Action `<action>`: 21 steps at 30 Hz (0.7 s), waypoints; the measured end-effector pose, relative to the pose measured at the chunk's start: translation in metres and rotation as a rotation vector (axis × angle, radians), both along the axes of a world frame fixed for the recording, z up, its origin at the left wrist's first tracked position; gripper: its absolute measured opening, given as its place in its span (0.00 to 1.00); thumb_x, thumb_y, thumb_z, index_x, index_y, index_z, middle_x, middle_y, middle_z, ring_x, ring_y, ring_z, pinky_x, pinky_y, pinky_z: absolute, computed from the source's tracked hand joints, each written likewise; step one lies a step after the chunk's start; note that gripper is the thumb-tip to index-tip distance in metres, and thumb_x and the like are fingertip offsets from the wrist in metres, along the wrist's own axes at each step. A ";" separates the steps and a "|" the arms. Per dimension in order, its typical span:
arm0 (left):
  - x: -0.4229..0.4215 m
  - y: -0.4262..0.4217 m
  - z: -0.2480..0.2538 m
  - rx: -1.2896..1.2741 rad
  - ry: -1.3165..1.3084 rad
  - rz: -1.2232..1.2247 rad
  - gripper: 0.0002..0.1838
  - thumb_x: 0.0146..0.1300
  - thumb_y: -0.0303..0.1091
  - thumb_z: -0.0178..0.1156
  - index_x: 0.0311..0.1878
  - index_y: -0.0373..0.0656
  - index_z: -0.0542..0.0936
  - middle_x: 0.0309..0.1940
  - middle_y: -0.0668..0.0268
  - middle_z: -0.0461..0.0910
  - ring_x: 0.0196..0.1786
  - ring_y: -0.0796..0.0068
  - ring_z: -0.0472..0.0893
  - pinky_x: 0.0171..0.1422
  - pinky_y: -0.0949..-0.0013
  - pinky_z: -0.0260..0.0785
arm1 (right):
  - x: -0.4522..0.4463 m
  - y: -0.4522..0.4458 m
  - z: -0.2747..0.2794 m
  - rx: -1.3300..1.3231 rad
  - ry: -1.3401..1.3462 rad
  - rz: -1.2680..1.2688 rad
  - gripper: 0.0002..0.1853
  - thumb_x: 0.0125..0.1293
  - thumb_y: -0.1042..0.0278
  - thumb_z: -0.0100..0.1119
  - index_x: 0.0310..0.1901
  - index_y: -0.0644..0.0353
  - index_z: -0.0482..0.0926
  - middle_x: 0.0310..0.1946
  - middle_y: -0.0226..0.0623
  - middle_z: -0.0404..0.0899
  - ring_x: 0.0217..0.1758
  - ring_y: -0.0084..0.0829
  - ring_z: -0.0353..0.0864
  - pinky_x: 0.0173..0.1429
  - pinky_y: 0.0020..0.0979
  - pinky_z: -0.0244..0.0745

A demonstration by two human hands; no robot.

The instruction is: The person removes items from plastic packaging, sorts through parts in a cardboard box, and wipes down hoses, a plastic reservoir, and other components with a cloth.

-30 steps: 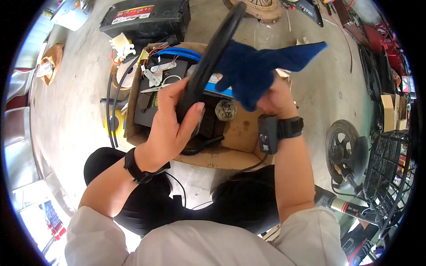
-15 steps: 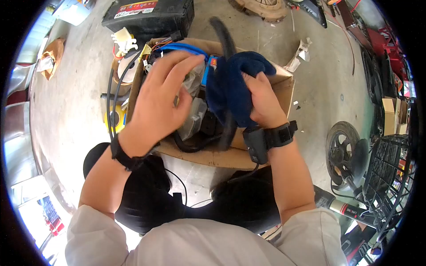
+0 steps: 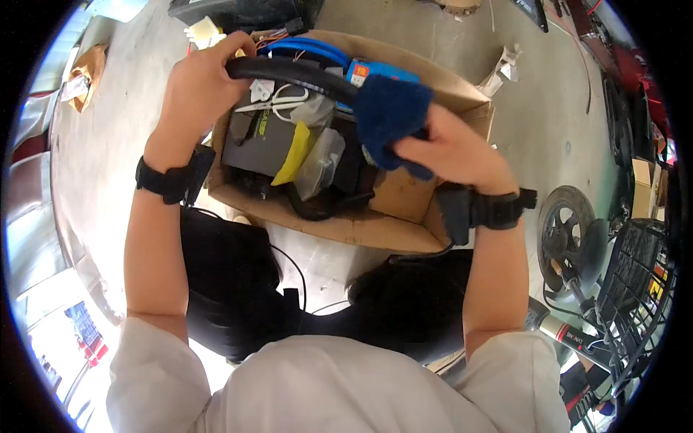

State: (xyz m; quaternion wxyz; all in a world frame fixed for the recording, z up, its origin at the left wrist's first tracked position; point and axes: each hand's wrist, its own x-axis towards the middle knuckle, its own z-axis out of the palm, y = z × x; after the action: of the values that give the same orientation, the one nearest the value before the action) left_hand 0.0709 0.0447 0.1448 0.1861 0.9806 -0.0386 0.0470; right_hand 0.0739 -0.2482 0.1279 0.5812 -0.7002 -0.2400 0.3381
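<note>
1. Left hand [image 3: 193,97]: thumb and fingers closed in a pinch on the near end of the black tube; some fingertips hidden.
2. Right hand [image 3: 462,151]: thumb and fingers pressed together on the blue cloth; most fingers out of sight behind the fabric.
3. Black tube [image 3: 296,71]: one, thick, gently curved; held above the cardboard box, running from the left hand to the cloth, where its far end is lost to view. Probably stiff with slight spring, fairly light, not fragile; smooth surface, possibly slippery. Best hold: firm grasp close to the bare left end, the other side steadied through fabric.
4. Blue cloth [image 3: 393,112]: one, bunched, against the tube; whether it wraps fully around cannot be told. Likely soft, limp, very light; best taken in a gathered handful.
5. Cardboard box [image 3: 361,232]: open, beneath both hands. Contents include white scissors [image 3: 289,102], a yellow packet [image 3: 293,153], a clear plastic bag [image 3: 320,164] beside it, and blue tubing [image 3: 310,47] along the far side.
</note>
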 end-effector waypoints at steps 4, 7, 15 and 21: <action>0.003 0.002 -0.008 0.021 0.028 0.120 0.13 0.52 0.39 0.64 0.41 0.47 0.79 0.25 0.60 0.80 0.29 0.59 0.79 0.35 0.66 0.70 | 0.004 -0.021 0.006 -0.213 -0.049 -0.119 0.17 0.56 0.70 0.57 0.48 0.65 0.74 0.32 0.30 0.77 0.35 0.20 0.74 0.41 0.24 0.73; 0.014 0.036 -0.007 -0.030 -0.049 0.179 0.18 0.56 0.44 0.63 0.45 0.41 0.79 0.25 0.56 0.80 0.30 0.63 0.81 0.35 0.68 0.70 | 0.014 -0.065 0.003 -0.176 -0.016 -0.329 0.18 0.56 0.72 0.58 0.49 0.65 0.75 0.37 0.33 0.79 0.40 0.23 0.78 0.46 0.27 0.74; -0.034 -0.046 -0.022 -0.208 0.464 -0.137 0.20 0.57 0.41 0.63 0.48 0.37 0.76 0.32 0.52 0.80 0.36 0.61 0.80 0.42 0.65 0.70 | 0.021 -0.082 0.028 0.415 -0.149 -0.768 0.14 0.65 0.70 0.55 0.51 0.64 0.73 0.48 0.36 0.77 0.52 0.30 0.76 0.59 0.31 0.67; -0.055 -0.053 -0.076 -0.004 0.804 -0.404 0.21 0.60 0.45 0.59 0.45 0.34 0.74 0.35 0.46 0.79 0.43 0.46 0.78 0.44 0.54 0.69 | 0.027 -0.069 0.018 0.308 -0.124 -0.991 0.14 0.65 0.65 0.58 0.48 0.64 0.76 0.47 0.35 0.78 0.50 0.26 0.77 0.56 0.27 0.69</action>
State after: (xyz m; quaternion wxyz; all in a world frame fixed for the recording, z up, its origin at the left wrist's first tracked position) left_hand 0.0159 -0.0079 0.0690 0.1937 0.8934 -0.1537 -0.3752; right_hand 0.1006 -0.3170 0.1459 0.7523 -0.6551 0.0391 -0.0588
